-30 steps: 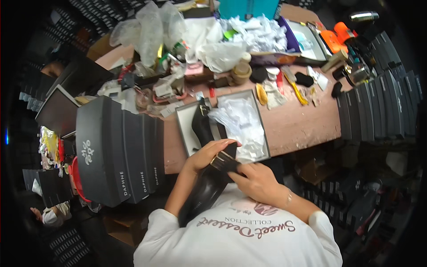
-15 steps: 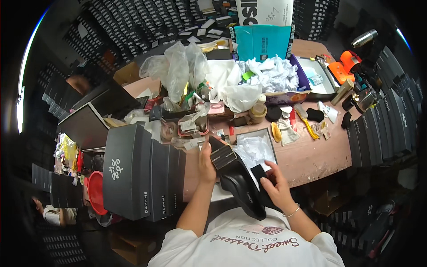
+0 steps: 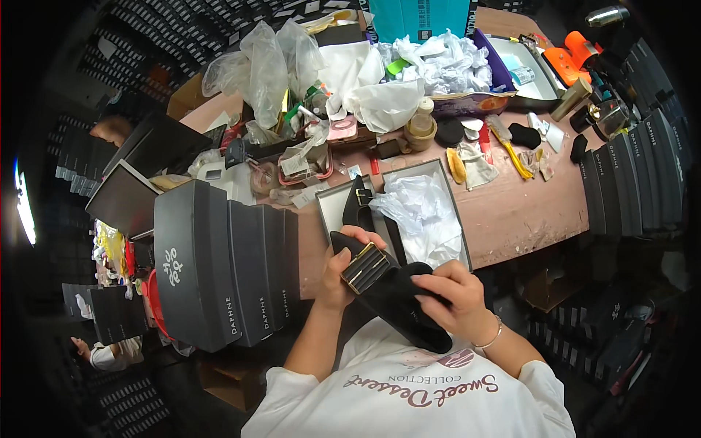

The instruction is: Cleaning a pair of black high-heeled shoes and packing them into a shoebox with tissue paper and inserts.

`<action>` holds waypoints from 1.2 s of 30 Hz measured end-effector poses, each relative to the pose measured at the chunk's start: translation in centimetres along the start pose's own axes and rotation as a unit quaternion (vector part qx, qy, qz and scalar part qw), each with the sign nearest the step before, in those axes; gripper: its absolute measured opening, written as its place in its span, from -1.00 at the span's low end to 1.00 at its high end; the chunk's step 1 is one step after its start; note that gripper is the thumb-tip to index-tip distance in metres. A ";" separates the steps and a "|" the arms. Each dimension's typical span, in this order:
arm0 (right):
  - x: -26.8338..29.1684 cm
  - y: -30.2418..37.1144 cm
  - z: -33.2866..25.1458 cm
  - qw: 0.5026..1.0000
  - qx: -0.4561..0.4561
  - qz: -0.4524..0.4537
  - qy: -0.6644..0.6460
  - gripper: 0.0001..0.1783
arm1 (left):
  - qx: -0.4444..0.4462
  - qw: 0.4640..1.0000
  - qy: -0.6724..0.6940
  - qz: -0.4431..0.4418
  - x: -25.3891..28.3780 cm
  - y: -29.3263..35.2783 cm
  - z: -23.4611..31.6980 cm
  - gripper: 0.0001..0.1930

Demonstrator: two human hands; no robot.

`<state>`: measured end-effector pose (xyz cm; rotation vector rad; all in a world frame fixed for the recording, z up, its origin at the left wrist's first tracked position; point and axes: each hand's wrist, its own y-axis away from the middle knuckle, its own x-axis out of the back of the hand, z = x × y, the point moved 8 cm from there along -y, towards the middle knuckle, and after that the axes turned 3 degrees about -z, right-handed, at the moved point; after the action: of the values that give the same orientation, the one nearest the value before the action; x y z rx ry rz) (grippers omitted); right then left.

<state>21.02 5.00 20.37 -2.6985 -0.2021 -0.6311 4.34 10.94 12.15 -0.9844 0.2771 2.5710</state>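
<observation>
My left hand [image 3: 334, 276] is closed round one end of a black shoe [image 3: 409, 310], with a gold-edged, ribbed part showing beside my fingers. The shoe is held tilted above my lap, at the near table edge. My right hand [image 3: 458, 301] pinches a small dark pad [image 3: 418, 273] against the shoe's side; its exact kind is hard to tell. Just beyond my hands lies an open grey shoe box [image 3: 454, 219] holding crumpled white tissue paper [image 3: 420, 212]. A second black shoe with a gold-buckled strap [image 3: 361, 196] rests inside its left part.
Stacked dark shoe boxes [image 3: 191, 270] rise on the left, and more boxes [image 3: 621, 190] on the right. Behind stand plastic bags [image 3: 263, 73] and a purple carton [image 3: 500, 69] of crumpled paper. A yellow-handled brush [image 3: 515, 157] and cloths [image 3: 478, 168] lie at the right.
The shoe has turned in my left hand and come lower relative to the table. My right hand has brought the dark pad against it. The view has tilted, showing more of the open box.
</observation>
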 end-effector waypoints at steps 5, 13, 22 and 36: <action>-2.9 -1.8 -1.9 0.980 0.153 0.014 0.124 -0.59 | -0.017 0.999 -0.038 -0.031 -0.9 -0.4 0.2 -0.58; -3.7 -2.0 1.1 0.961 0.132 -0.033 0.241 -0.73 | 0.044 0.999 -0.022 0.023 0.9 -0.4 -1.8 -0.61; -1.2 -2.8 -0.1 0.987 0.105 0.026 0.117 -0.66 | 0.039 0.999 0.014 0.021 1.0 -0.6 -2.0 -0.62; -3.0 -5.4 2.9 0.965 0.057 -0.064 0.247 -0.82 | 0.081 0.996 -0.031 0.022 1.2 -0.6 -2.3 -0.57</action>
<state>18.34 10.90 18.23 -2.3424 -0.2700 -1.2610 5.15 11.12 9.61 -0.8487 0.4863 2.5662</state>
